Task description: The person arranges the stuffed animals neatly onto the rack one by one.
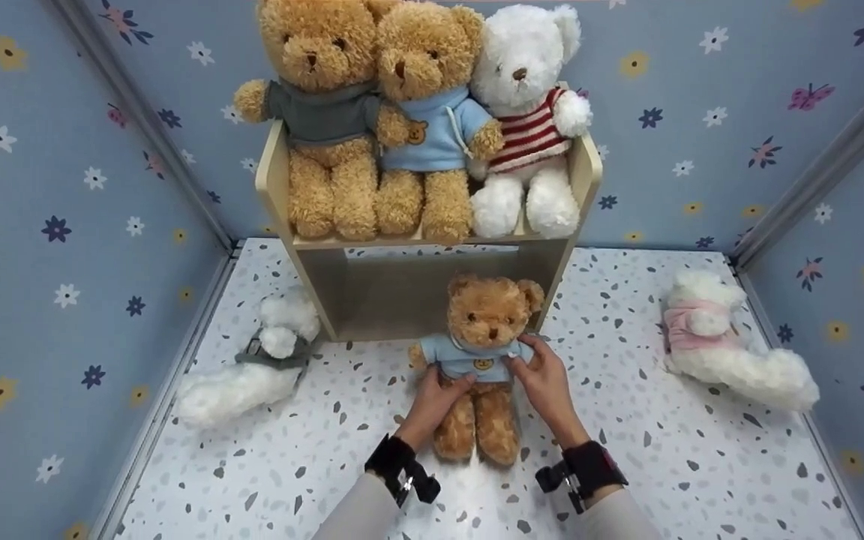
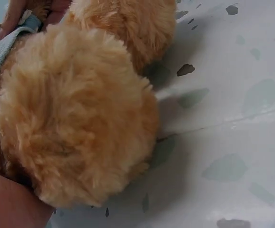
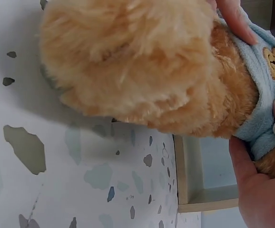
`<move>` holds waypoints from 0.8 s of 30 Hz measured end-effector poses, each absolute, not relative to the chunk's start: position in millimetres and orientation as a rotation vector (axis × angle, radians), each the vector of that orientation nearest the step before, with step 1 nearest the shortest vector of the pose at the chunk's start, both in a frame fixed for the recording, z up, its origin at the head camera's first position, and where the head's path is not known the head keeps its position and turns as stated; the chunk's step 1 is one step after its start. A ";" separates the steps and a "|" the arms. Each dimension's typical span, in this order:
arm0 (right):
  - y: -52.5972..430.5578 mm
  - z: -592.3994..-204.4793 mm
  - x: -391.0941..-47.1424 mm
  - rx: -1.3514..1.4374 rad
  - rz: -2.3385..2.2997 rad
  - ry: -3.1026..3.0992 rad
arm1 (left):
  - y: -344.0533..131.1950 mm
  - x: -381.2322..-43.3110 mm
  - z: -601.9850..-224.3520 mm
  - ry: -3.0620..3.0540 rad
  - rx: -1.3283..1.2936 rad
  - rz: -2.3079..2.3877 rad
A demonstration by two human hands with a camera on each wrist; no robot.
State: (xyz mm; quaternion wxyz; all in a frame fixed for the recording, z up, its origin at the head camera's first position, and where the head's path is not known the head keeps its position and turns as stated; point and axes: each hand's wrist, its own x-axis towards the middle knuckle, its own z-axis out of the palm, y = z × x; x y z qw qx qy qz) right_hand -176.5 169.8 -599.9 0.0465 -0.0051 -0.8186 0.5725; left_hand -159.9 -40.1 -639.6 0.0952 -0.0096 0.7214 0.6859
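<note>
A brown teddy bear (image 1: 486, 311) in a light blue hoodie faces me, in front of the low shelf. My left hand (image 1: 432, 401) grips its side at the hoodie's hem, the thumb across the front. On the other side my right hand (image 1: 547, 379) holds the bear near its arm, thumb over the blue cloth. The bear's furry foot (image 2: 75, 114) fills much of the left wrist view. In the right wrist view, fingers of both hands press on the hoodie (image 3: 256, 80), beside an embroidered bear face.
On the wooden shelf's (image 1: 274, 169) upper level sit a bear in a grey top (image 1: 327, 112), a bear in a blue hoodie (image 1: 432, 127) and a white bear in red stripes (image 1: 526, 135). White bears lie on the speckled floor, left (image 1: 233, 390) and right (image 1: 747, 367).
</note>
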 end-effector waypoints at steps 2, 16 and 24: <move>169.8 -599.8 -177.3 -0.026 1.774 -2.488 | -38.2 -161.8 -639.5 2.141 -0.038 2.055; 174.9 -615.7 -171.4 -0.050 2.126 -2.327 | -34.6 -185.3 -630.7 2.104 -0.221 2.189; 167.5 -617.0 -173.4 0.048 1.809 -2.667 | -25.0 -207.6 -620.4 2.120 -0.223 2.202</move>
